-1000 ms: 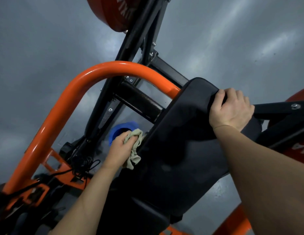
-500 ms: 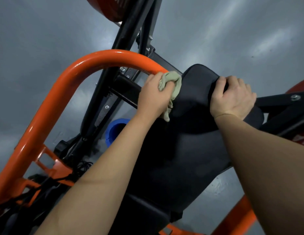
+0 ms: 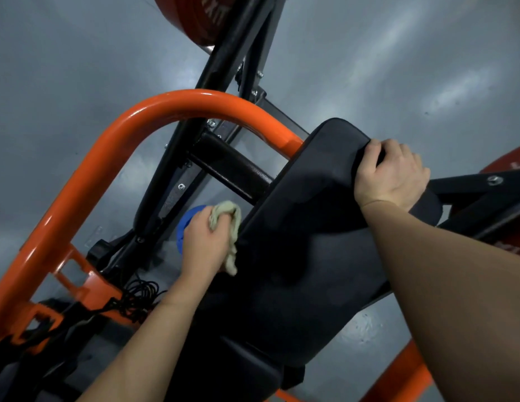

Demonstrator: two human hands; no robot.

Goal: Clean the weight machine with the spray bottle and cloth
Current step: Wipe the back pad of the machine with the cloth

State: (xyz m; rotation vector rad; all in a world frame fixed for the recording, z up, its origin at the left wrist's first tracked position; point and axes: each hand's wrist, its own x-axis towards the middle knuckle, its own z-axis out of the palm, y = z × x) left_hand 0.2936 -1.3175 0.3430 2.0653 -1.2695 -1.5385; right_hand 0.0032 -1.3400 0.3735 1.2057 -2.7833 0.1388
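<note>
The weight machine's black padded backrest fills the middle of the view, slanting from upper right to lower left. My left hand grips a crumpled pale green cloth and presses it against the pad's left edge, about halfway down. My right hand grips the pad's top right corner, fingers curled over its edge. No spray bottle is in view.
An orange tubular frame arches over the left side. Black steel bars cross behind the pad. Red weight plates hang at the top and right. A blue round object sits on the grey floor behind my left hand.
My left hand with the cloth has slid down the pad's left edge from near the top to about halfway. My right hand has stayed on the top corner.
</note>
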